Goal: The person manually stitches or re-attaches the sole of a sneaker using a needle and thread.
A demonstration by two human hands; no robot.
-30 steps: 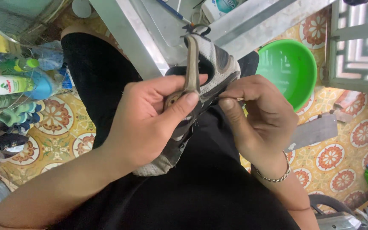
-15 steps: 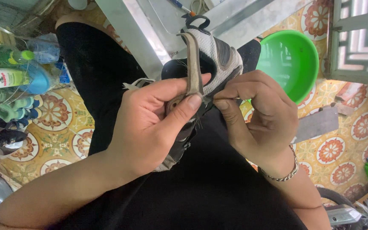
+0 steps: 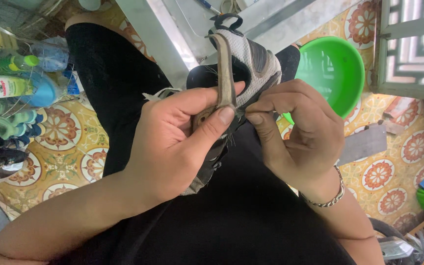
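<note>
Shoe (image 3: 251, 64) sits pinched in the left hand (image 3: 177, 142); beside it the right hand (image 3: 300, 132) pinches its edge; behind it, a green basin (image 3: 334, 73).

The shoe (image 3: 241, 73) lies on the lap at centre, between both hands: left hand (image 3: 172, 142) at its 8 o'clock, right hand (image 3: 295, 132) at its 4 o'clock. A basin (image 3: 334, 73) sits on the floor (image 3: 65, 142) at 3 o'clock; bottles (image 3: 15, 83) at 9 o'clock.
</note>
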